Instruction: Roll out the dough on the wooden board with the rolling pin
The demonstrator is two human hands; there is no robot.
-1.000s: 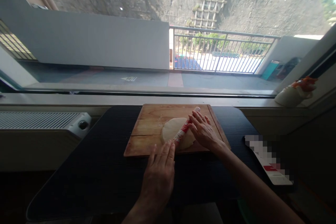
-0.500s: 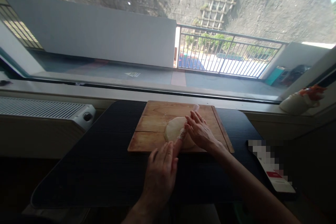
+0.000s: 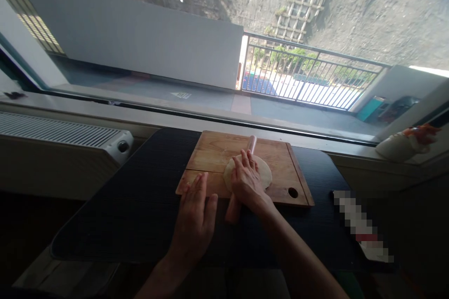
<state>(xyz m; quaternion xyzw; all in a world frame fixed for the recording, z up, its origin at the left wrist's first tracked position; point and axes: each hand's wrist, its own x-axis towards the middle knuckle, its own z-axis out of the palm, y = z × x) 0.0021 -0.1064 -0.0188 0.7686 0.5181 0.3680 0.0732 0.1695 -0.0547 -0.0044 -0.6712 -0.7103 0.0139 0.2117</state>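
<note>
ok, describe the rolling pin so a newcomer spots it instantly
Find the black table by the window, then its wooden board. The rolling pin lies across the round dough there, under the right hand. Unlike the flat dough and board, it's a slim rod, jutting past the board's near edge.

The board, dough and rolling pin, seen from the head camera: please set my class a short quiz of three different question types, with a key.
1. Short answer: Which of the person's hands lies over the rolling pin and the dough?

2. True or false: The rolling pin lies wholly within the edges of the board.

3. Multiple choice: Where is the board's round hole?
A) near left corner
B) near right corner
C) far left corner

Key:
1. The right hand.
2. False; one end sticks out past the board's near edge.
3. B.
</note>
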